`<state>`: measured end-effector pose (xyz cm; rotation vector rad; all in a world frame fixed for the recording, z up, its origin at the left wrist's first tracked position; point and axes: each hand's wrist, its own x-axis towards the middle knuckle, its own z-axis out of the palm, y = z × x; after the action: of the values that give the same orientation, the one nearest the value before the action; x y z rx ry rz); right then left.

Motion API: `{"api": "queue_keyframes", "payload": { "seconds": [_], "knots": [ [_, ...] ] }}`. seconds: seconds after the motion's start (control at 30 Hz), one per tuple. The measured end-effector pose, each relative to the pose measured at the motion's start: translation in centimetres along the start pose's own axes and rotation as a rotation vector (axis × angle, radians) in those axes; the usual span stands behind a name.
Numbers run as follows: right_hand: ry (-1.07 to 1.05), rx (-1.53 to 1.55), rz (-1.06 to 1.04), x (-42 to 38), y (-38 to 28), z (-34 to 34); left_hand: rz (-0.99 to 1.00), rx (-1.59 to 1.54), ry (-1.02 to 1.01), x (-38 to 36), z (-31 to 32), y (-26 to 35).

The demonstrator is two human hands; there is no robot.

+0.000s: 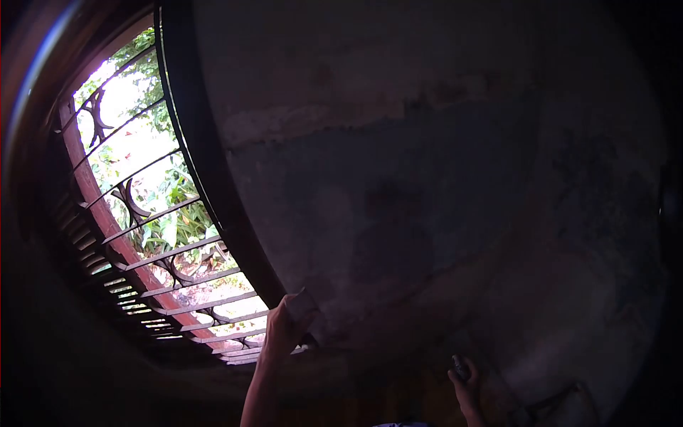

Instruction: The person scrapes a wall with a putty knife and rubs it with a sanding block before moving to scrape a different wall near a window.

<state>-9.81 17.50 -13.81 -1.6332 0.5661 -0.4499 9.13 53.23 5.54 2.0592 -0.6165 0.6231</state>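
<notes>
Pressing up against the wall (427, 199), the left hand (288, 324) sits low in the frame, a little left of centre, with a flat pale pad or block (302, 304) (too dim to tell what it is made of) held against the plaster by fingers closed over it. The wall fills the centre and right of the frame: dark, mottled, blotched grey and purple, with a paler rough band running across its upper part and lighter scuffed patches near the bottom. The right hand (464, 381) is at the lower right of centre, curled around a small dark object (459, 368); what that is cannot be made out. At the left of the frame a barred window (149, 213) with curled ironwork shows bright green foliage (171, 213) outside.
</notes>
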Motion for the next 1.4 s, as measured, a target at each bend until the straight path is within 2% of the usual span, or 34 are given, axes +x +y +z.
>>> {"api": "queue_keyframes", "payload": {
  "seconds": [0.03, 0.07, 0.17, 0.3, 0.33, 0.37, 0.4, 0.47, 0.53, 0.63, 0.77, 0.83, 0.93, 1.03, 1.13, 1.23, 1.4],
  "knots": [
    [0.013, -0.024, -0.01, 0.1, 0.3, -0.2, 0.031, 0.029, -0.016, 0.9, -0.2, 1.0],
    [0.025, -0.046, -0.02, 0.3, 0.6, -0.5, -0.053, -0.023, -0.057, 1.6, -0.2, 1.7],
    [0.028, 0.021, -0.003, 0.2, -0.2, -0.4, -0.21, 0.122, -0.179, 3.4, -0.4, 2.6],
    [0.011, 0.131, 0.067, -0.1, -0.3, -0.1, 0.084, 0.057, -0.101, 6.5, -0.7, 3.8],
    [0.096, 0.05, -0.024, -0.4, -0.5, 0.5, 0.179, 0.086, -0.087, 7.4, -1.0, 4.0],
    [0.048, 0.082, 0.026, -0.1, -0.3, 0.3, 0.273, 0.115, -0.073, 8.4, -1.3, 4.4],
    [0.0, 0.115, 0.077, 0.1, 0.3, 0.2, 0.24, 0.098, -0.108, 9.2, -1.7, 5.3],
    [-0.099, 0.184, 0.18, 0.6, 1.2, 0.4, 0.323, 0.103, -0.072, 11.4, -1.7, 7.0],
    [-0.164, 0.275, 0.189, 0.9, 0.5, 1.2, 0.609, 0.247, -0.009, 14.2, -1.7, 8.5],
    [-0.192, 0.316, 0.156, 1.9, -0.6, 2.7, 0.901, 0.528, 0.092, 17.9, -2.1, 10.5],
    [-0.173, 0.322, 0.176, 2.6, -4.2, 4.2, 1.101, 0.725, 0.098, 20.2, -2.6, 9.6],
    [-0.183, 0.346, 0.052, 3.7, -4.7, 4.9, 1.178, 0.715, 0.084, 20.7, -2.8, 8.1],
    [-0.243, 0.351, -0.105, 5.2, -8.5, 6.6, 1.165, 0.753, 0.038, 20.7, -2.9, 6.3],
    [-0.24, 0.265, -0.381, 6.5, -14.4, 7.9, 1.132, 0.753, -0.063, 21.4, -3.1, 3.9],
    [0.001, 0.047, -0.917, 9.6, -19.7, 10.1, 1.068, 0.717, -0.086, 21.3, -3.5, 3.0],
    [0.279, -0.195, -1.24, 10.6, -26.2, 12.3, 1.068, 0.693, -0.073, 21.3, -3.4, 2.9],
    [0.325, -0.181, -1.273, 12.2, -33.0, 16.8, 1.142, 0.75, -0.036, 21.3, -2.9, 1.9]
  ]
}}
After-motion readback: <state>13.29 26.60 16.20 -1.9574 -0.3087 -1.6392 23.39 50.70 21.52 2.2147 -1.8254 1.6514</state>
